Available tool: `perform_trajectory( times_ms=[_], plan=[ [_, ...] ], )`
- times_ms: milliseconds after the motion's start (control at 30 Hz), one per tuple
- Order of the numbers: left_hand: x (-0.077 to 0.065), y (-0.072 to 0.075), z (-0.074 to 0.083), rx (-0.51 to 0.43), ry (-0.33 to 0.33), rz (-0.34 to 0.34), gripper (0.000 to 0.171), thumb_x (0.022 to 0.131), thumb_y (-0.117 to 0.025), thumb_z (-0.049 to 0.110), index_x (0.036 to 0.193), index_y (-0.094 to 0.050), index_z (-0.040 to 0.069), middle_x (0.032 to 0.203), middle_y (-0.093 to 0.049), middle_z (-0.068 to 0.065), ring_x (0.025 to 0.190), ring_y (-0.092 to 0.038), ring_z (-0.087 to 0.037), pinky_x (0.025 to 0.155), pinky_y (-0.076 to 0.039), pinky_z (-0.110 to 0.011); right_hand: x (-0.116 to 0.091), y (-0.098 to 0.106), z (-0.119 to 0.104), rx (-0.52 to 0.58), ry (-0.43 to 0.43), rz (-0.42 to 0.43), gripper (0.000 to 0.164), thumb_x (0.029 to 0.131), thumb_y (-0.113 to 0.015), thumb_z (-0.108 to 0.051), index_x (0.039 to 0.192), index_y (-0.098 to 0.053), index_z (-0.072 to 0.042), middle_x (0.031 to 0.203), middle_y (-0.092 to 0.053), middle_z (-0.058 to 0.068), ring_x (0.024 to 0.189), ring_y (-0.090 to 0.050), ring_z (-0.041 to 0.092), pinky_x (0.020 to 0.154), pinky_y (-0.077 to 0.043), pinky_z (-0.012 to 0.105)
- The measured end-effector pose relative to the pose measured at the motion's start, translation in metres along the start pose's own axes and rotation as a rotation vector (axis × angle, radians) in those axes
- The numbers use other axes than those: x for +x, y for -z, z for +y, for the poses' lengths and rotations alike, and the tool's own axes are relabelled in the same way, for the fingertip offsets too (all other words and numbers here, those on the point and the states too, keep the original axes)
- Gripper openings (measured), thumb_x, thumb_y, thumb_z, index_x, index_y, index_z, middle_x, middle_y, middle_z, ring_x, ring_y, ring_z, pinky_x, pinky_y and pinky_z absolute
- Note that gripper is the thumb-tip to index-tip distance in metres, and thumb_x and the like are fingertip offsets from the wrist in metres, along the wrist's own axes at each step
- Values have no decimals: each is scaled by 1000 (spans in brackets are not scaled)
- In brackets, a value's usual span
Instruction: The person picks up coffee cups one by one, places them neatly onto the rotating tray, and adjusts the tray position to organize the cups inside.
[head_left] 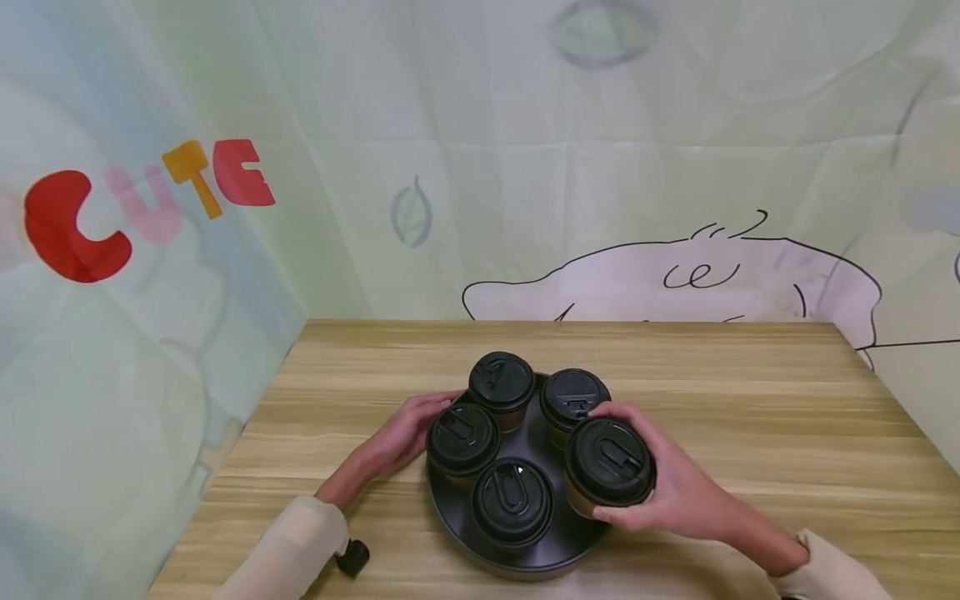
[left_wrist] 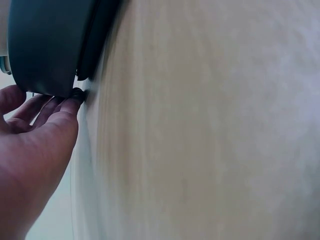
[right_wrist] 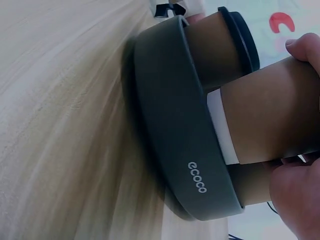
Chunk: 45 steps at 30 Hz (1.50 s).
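A dark round tray (head_left: 540,560) marked "ecoco" carries several brown paper coffee cups with black lids, such as the front cup (head_left: 513,502). At the tray's right side my right hand (head_left: 678,492) grips another lidded coffee cup (head_left: 609,462), thumb and fingers around it. The right wrist view shows the pale lower band of this held cup (right_wrist: 275,112) at the tray's rim (right_wrist: 192,65); whether it touches the tray I cannot tell. My left hand (head_left: 405,433) rests against the tray's left side, and its fingers touch the outer wall (left_wrist: 47,47) in the left wrist view.
A wood-grain table (head_left: 360,358) lies under the tray. A small black object (head_left: 352,557) is beside the left sleeve (head_left: 288,546). Behind and to the left hangs a printed cloth (head_left: 337,208) with coloured letters.
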<state>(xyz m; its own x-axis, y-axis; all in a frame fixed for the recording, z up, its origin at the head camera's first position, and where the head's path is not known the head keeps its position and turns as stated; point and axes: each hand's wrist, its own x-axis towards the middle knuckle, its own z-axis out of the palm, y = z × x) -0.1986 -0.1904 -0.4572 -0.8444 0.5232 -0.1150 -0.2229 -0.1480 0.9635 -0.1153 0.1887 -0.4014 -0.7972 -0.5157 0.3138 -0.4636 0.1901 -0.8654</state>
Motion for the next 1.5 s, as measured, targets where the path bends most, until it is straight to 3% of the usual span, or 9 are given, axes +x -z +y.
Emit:
perform_trajectory(
  times_ms=[233, 733, 1500],
  plan=[
    [0, 0, 0, -11, 2, -4, 52, 111, -35, 9, 157, -26, -14, 162, -27, -31, 128, -56, -9, 107, -48, -28, -2, -8, 7, 14, -3, 9, 92, 72, -97, -17, 147, -45, -12, 135, -60, 4, 124, -58, 23, 108, -44, 24],
    [-3, 2, 0, -12, 5, -5, 53, 111, -35, 9, 157, -25, -14, 162, -28, -31, 126, -58, -9, 105, -50, -29, -6, -23, 11, -67, -10, 73, 94, 70, -99, -23, 147, -44, -17, 134, -62, -3, 122, -60, 19, 108, -43, 23],
    [-7, 1, 3, -16, 15, 8, 52, 111, -34, 9, 157, -25, -14, 163, -28, -31, 125, -60, -10, 105, -50, -29, -7, -32, 17, -106, -14, 80, 93, 72, -98, -30, 148, -44, -20, 131, -63, -7, 117, -63, 19, 103, -49, 26]
  ],
)
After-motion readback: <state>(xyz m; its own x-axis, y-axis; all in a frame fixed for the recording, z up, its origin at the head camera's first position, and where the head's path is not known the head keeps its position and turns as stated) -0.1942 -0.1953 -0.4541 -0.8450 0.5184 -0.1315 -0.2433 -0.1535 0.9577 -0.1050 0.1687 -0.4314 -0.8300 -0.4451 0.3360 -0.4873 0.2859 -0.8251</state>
